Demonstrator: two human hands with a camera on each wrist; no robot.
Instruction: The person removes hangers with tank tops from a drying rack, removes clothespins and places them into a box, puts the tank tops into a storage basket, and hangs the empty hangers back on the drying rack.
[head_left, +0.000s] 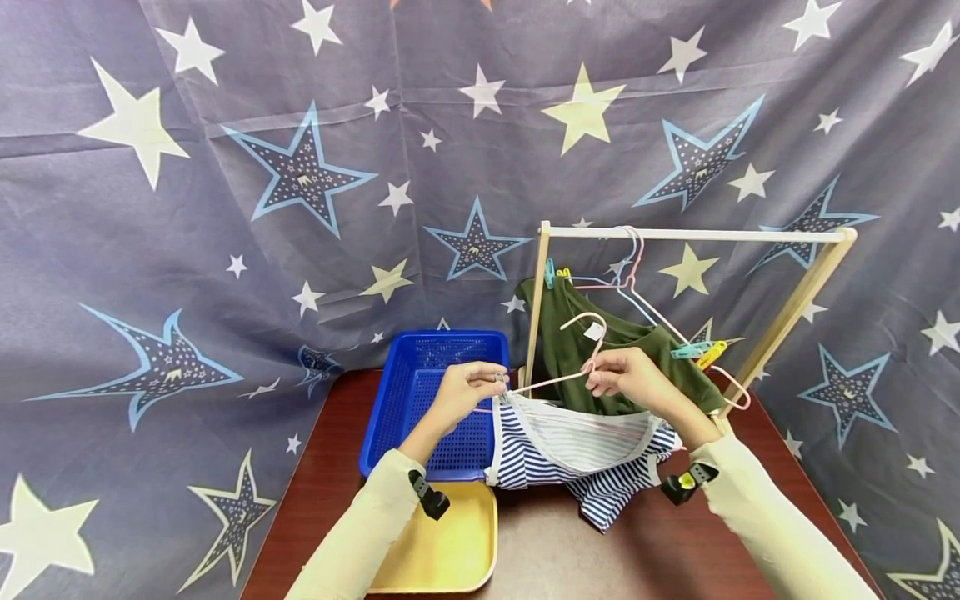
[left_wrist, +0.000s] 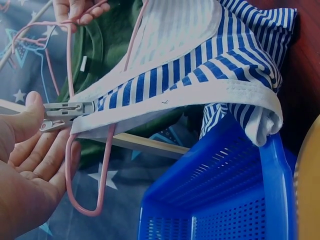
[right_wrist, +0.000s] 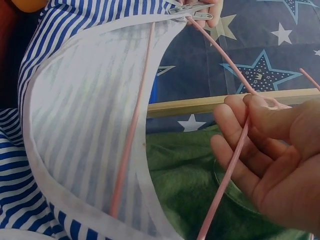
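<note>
A blue-and-white striped garment [head_left: 528, 446] with white trim hangs on a pink clothes hanger [head_left: 553, 382]. My right hand [head_left: 626, 379] pinches the hanger near the base of its hook, thumb against fingers in the right wrist view. At the garment's left strap, a grey clothespin [left_wrist: 70, 112] sits over the white trim and hanger wire. My left hand [head_left: 468, 390] has thumb and fingers at the clothespin's handle end. In the left wrist view, the hanger's rounded end [left_wrist: 85, 210] pokes out below the strap, beside the fingers. The garment's right shoulder is partly hidden by my right arm.
Behind the garment, a wooden rack [head_left: 697, 235] carries a green garment [head_left: 573, 333] on hangers, with yellow [head_left: 712, 354] and teal clothespins [head_left: 690, 350]. A blue basket [head_left: 375, 417] stands left, with a yellow tray [head_left: 450, 542] in front, on the brown table [head_left: 570, 558].
</note>
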